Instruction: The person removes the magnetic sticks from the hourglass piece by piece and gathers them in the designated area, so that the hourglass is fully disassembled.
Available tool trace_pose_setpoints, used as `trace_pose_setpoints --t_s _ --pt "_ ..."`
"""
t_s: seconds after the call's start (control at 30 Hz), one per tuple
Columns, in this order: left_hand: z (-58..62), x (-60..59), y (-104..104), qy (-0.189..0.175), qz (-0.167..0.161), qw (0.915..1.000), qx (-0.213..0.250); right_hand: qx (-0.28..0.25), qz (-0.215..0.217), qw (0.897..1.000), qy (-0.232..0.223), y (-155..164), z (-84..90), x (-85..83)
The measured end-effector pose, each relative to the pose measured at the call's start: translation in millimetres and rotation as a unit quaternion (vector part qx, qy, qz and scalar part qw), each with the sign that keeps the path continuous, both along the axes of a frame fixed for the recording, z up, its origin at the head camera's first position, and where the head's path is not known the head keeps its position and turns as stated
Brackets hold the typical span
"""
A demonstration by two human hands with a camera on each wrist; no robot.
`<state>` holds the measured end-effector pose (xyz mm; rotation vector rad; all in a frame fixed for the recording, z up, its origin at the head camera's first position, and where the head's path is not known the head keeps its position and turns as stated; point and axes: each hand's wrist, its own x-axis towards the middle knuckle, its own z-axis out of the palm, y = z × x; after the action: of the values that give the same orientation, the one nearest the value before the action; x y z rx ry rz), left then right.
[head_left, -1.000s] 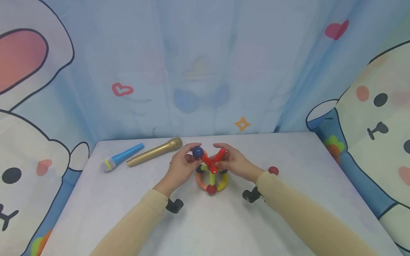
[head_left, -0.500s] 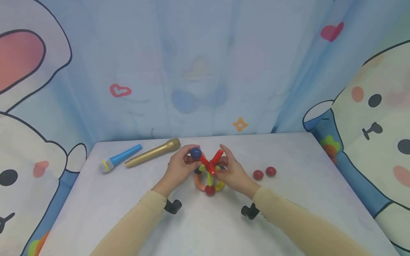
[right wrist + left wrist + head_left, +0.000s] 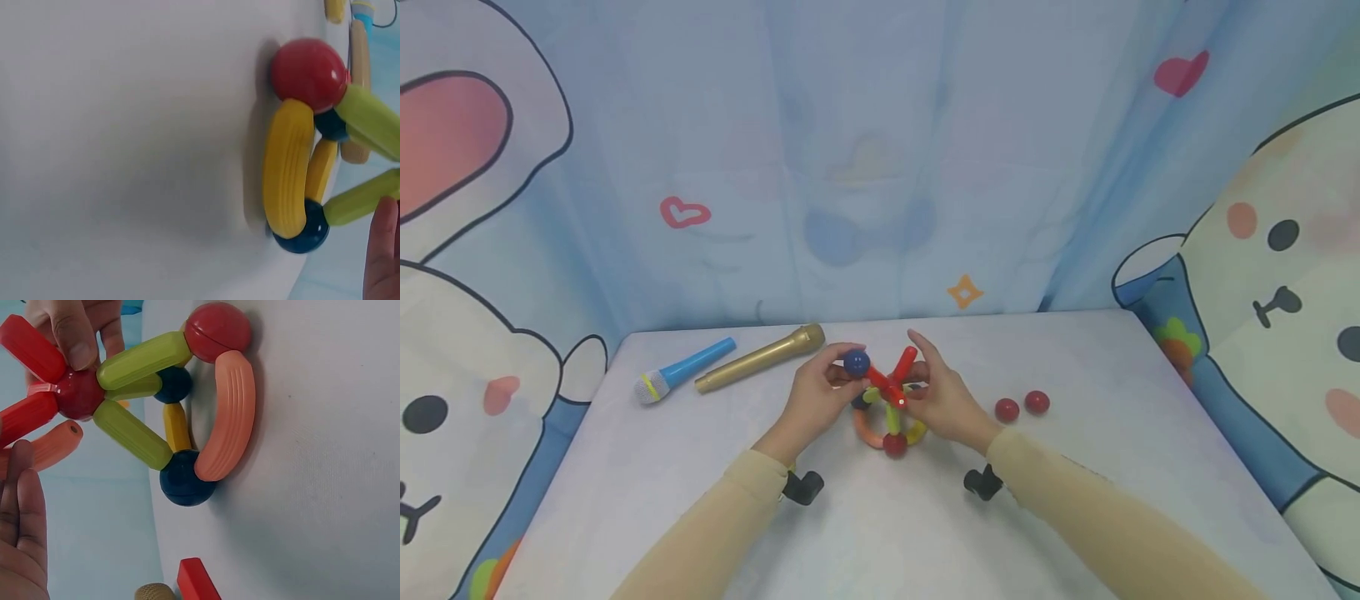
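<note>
A ball-and-stick magnetic toy stands on the table. Its base joins a red ball (image 3: 895, 445), blue balls (image 3: 187, 478), an orange curved stick (image 3: 234, 419) and yellow curved sticks (image 3: 289, 169). Green sticks (image 3: 132, 434) rise to a central red ball (image 3: 80, 394), from which red sticks (image 3: 904, 363) branch upward. My left hand (image 3: 812, 400) pinches a blue ball (image 3: 857, 362) at the end of one red stick; another orange curved stick (image 3: 59, 445) shows by its fingers. My right hand (image 3: 951, 406) grips the central red ball, thumb on it, with the index finger raised.
Two loose red balls (image 3: 1007, 409) lie right of the toy. A blue toy microphone (image 3: 685, 370) and a gold one (image 3: 760, 358) lie at the back left. A loose red stick (image 3: 199, 580) is beside the toy. Behind the table (image 3: 880, 533) hangs a printed curtain (image 3: 865, 167).
My right index finger has lifted off the right red stick, and the right hand has shifted slightly down. A second loose red ball has come into view. The left hand has lowered slightly with the blue ball.
</note>
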<state>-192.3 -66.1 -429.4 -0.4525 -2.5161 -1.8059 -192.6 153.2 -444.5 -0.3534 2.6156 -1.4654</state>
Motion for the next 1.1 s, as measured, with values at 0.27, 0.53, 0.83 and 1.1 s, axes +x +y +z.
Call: trace_pose_setpoints --t_s 0.27,0.53,0.83,1.1 --pt "-0.7 2.8 -0.4 0.008 0.009 0.9998 0.015 -0.01 0.056 0.998 -0.018 4.7 6.2 -16.1" --pt "-0.5 5.4 -1.5 0.026 0.016 0.9995 0.003 -0.027 0.046 0.998 -0.046 3.5 3.7 -20.9" --pt "-4.2 10.5 1.9 0.026 -0.002 0.9997 0.005 -0.025 0.055 0.997 -0.037 9.1 1.6 -17.7" --pt "-8.0 24.2 5.6 0.039 -0.017 0.9991 -0.007 -0.038 0.102 0.993 -0.046 25.4 0.6 -15.9"
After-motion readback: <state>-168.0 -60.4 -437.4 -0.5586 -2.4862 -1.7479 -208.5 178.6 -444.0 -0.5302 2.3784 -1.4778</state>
